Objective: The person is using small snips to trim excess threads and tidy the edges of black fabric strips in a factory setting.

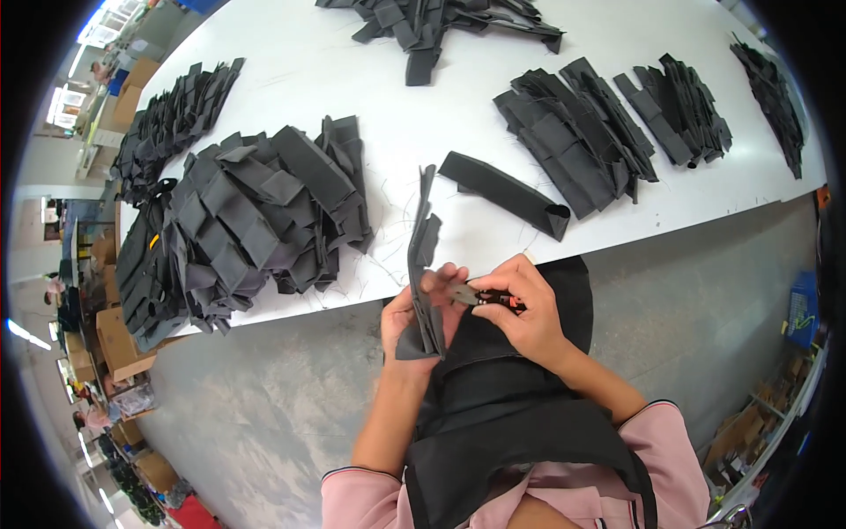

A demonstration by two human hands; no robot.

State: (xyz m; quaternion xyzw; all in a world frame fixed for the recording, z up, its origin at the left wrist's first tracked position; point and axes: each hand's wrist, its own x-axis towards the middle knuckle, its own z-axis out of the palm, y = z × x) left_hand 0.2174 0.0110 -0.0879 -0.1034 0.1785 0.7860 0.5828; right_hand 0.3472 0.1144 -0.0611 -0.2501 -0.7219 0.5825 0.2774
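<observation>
Gripping a long, folded dark-grey fabric strip (pixel 418 251) by its lower part in the left hand (pixel 401 322), with fingers curled around it and partly blurred, just in front of the near edge of the white table (pixel 300 88). Clasping small pliers (pixel 500 300) with red-and-black handles in the right hand (pixel 533 313), with fingers closed round the handles and the metal nose aimed at the left fingertips, also just in front of the table's near edge. Cannot tell any contact between nose and strip.

Wearing a black apron (pixel 529 441) and pink sleeves (pixel 661 450) before the table. Facing a loose folded strip (pixel 502 189) near the middle of the table's front edge. Having a big heap of folded strips (pixel 256 212) at the table's left front, beside a black bundle (pixel 145 278) with a small yellow mark, and a smaller pile (pixel 176 119) farther back on the table's left side. Facing also a jumbled pile (pixel 423 26) at the table's far side, and three stacks (pixel 573 145) spread across the table's right side. Standing over grey floor (pixel 264 379) before the table.
</observation>
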